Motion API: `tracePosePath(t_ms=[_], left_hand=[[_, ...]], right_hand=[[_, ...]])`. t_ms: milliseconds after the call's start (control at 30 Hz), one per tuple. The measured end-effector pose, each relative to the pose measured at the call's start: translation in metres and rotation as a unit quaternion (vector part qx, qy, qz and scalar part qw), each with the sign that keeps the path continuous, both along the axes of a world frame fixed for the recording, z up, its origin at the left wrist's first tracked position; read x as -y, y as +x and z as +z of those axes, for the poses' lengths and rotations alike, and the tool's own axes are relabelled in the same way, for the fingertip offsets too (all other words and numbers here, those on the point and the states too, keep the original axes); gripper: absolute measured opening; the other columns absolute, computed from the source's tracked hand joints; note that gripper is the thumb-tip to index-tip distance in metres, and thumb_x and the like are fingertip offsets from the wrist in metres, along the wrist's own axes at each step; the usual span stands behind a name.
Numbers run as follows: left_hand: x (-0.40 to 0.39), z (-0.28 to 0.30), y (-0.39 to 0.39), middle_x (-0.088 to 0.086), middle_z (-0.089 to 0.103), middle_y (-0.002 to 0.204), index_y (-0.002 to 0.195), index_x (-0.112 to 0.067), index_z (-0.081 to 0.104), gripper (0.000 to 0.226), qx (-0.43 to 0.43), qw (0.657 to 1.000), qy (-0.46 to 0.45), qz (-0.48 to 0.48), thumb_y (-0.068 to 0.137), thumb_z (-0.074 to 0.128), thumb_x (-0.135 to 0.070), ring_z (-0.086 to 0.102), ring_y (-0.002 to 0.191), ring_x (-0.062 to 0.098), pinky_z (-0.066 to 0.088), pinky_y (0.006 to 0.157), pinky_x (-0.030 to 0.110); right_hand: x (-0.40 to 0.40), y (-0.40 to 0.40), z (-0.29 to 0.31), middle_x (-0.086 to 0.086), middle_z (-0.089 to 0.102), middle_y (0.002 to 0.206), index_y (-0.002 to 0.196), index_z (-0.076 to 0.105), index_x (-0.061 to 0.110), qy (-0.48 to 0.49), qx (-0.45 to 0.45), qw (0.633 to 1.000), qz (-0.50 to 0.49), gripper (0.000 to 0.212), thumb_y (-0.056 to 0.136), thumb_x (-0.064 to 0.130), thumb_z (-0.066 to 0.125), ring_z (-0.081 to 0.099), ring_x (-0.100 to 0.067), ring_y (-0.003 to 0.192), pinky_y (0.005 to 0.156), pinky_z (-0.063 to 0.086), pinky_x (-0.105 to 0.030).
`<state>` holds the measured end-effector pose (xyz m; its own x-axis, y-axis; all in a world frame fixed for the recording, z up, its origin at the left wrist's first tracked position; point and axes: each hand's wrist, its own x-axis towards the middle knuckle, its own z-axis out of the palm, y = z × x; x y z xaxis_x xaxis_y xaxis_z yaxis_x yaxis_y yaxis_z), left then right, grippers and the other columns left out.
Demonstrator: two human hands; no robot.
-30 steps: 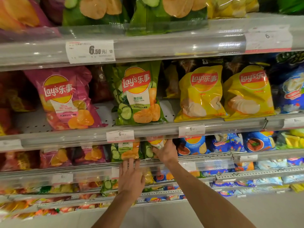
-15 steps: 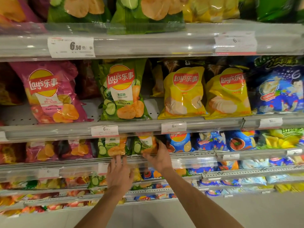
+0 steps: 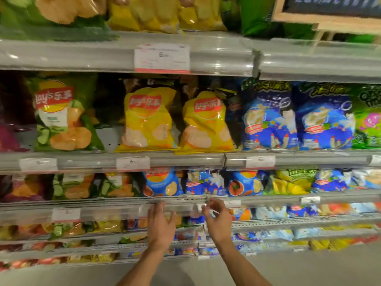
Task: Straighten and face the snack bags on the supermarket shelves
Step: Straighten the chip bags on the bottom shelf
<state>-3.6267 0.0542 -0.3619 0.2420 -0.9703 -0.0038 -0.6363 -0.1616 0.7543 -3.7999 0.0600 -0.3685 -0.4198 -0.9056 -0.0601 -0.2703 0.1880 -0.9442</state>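
Both hands hover empty before the clear plastic shelf rail: left hand with fingers spread, right hand loosely curled. Just above, the blue crinkly chip bag leans; a hasty reach could knock it onto its neighbours.

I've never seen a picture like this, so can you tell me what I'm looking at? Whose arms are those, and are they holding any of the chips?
The camera sits on a person's head, so you see what they see, looking down at their own two arms. They stand at supermarket shelves full of snack bags. On one shelf are a green chip bag, two yellow chip bags and blue snack bags. Below sits a small blue chip bag. The left hand reaches with fingers spread toward the shelf rail. The right hand has curled fingers by the rail; the blur hides whether it pinches anything. Neither hand holds a bag.
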Motion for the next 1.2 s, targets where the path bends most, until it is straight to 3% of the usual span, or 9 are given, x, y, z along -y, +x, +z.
tracePosePath(t_ms=[133, 267, 367, 467, 567, 800, 933, 1033, 1200], left_hand=[[0.006, 0.011, -0.067, 0.015, 0.058, 0.126, 0.128, -0.004, 0.059, 0.042, -0.038, 0.998, -0.037, 0.023, 0.089, 0.071, -0.015, 0.052, 0.121, 0.032, 0.041, 0.105, 0.041], [0.019, 0.021, -0.103, 0.016, 0.041, 0.147, 0.143, 0.0, 0.042, 0.066, -0.05, 0.996, -0.037, 0.068, 0.091, 0.07, -0.028, 0.041, 0.136, 0.032, 0.036, 0.113, 0.041], [0.034, 0.025, -0.111, 0.014, 0.03, 0.157, 0.152, -0.003, 0.028, 0.088, -0.081, 0.994, -0.014, 0.076, 0.085, 0.076, -0.036, 0.03, 0.144, 0.029, 0.028, 0.117, 0.038], [0.059, 0.023, -0.109, 0.016, 0.04, 0.15, 0.149, -0.004, 0.032, 0.101, -0.115, 0.991, 0.02, 0.064, 0.073, 0.084, -0.046, 0.04, 0.138, 0.032, 0.034, 0.116, 0.041], [0.085, 0.019, -0.103, 0.013, 0.059, 0.133, 0.135, -0.009, 0.049, 0.095, -0.123, 0.99, 0.065, 0.018, 0.063, 0.085, -0.059, 0.056, 0.123, 0.031, 0.047, 0.105, 0.046], [0.125, 0.016, -0.101, 0.005, 0.071, 0.103, 0.112, -0.006, 0.061, 0.076, -0.162, 0.982, 0.097, 0.008, 0.055, 0.096, -0.041, 0.067, 0.1, 0.023, 0.054, 0.092, 0.037], [0.129, 0.028, -0.099, 0.004, 0.064, 0.078, 0.09, -0.004, 0.063, 0.067, -0.144, 0.976, 0.16, 0.028, 0.051, 0.095, -0.048, 0.064, 0.076, 0.019, 0.047, 0.063, 0.026], [0.128, 0.029, -0.099, 0.004, 0.063, 0.083, 0.085, -0.008, 0.058, 0.063, -0.149, 0.975, 0.158, 0.044, 0.051, 0.096, -0.046, 0.063, 0.088, 0.023, 0.046, 0.071, 0.028], [0.122, 0.027, -0.097, 0.014, 0.067, 0.108, 0.113, 0.0, 0.057, 0.089, -0.152, 0.977, 0.132, 0.078, 0.049, 0.095, -0.049, 0.063, 0.101, 0.031, 0.053, 0.085, 0.038]], right_hand=[[0.004, -0.082, 0.005, 0.004, 0.068, 0.094, 0.107, 0.061, 0.022, -0.026, -0.035, 0.998, -0.043, 0.024, 0.088, 0.02, 0.077, 0.068, -0.024, 0.093, 0.078, 0.052, -0.026], [0.022, -0.138, 0.009, -0.011, 0.058, 0.118, 0.129, 0.054, 0.002, -0.017, -0.093, 0.995, -0.041, 0.059, 0.082, 0.023, 0.083, 0.056, -0.032, 0.114, 0.098, 0.046, -0.041], [0.043, -0.157, 0.012, -0.02, 0.055, 0.122, 0.135, 0.048, -0.003, 0.008, -0.134, 0.991, 0.001, 0.082, 0.076, 0.035, 0.089, 0.049, -0.039, 0.121, 0.102, 0.041, -0.047], [0.069, -0.167, 0.014, -0.023, 0.051, 0.129, 0.142, 0.042, -0.002, 0.051, -0.163, 0.985, 0.035, 0.103, 0.068, 0.049, 0.091, 0.043, -0.039, 0.127, 0.103, 0.036, -0.044], [0.091, -0.176, 0.013, -0.02, 0.058, 0.123, 0.128, 0.05, 0.001, 0.071, -0.146, 0.985, 0.061, 0.096, 0.061, 0.057, 0.091, 0.053, -0.038, 0.119, 0.102, 0.045, -0.048], [0.11, -0.191, 0.01, -0.007, 0.069, 0.121, 0.124, 0.057, 0.012, 0.077, -0.091, 0.988, 0.094, 0.083, 0.059, 0.049, 0.095, 0.066, -0.026, 0.112, 0.097, 0.054, -0.044], [0.111, -0.187, 0.011, -0.006, 0.07, 0.122, 0.125, 0.057, 0.014, 0.082, -0.083, 0.991, 0.061, 0.078, 0.064, 0.045, 0.094, 0.067, -0.026, 0.111, 0.095, 0.054, -0.039], [0.106, -0.183, 0.017, -0.005, 0.073, 0.116, 0.122, 0.058, 0.014, 0.086, -0.107, 0.99, 0.04, 0.074, 0.066, 0.046, 0.093, 0.068, -0.026, 0.105, 0.088, 0.056, -0.036], [0.091, -0.177, 0.023, -0.008, 0.07, 0.119, 0.124, 0.058, 0.012, 0.068, -0.13, 0.989, 0.015, 0.076, 0.066, 0.046, 0.092, 0.067, -0.029, 0.109, 0.092, 0.055, -0.042]])
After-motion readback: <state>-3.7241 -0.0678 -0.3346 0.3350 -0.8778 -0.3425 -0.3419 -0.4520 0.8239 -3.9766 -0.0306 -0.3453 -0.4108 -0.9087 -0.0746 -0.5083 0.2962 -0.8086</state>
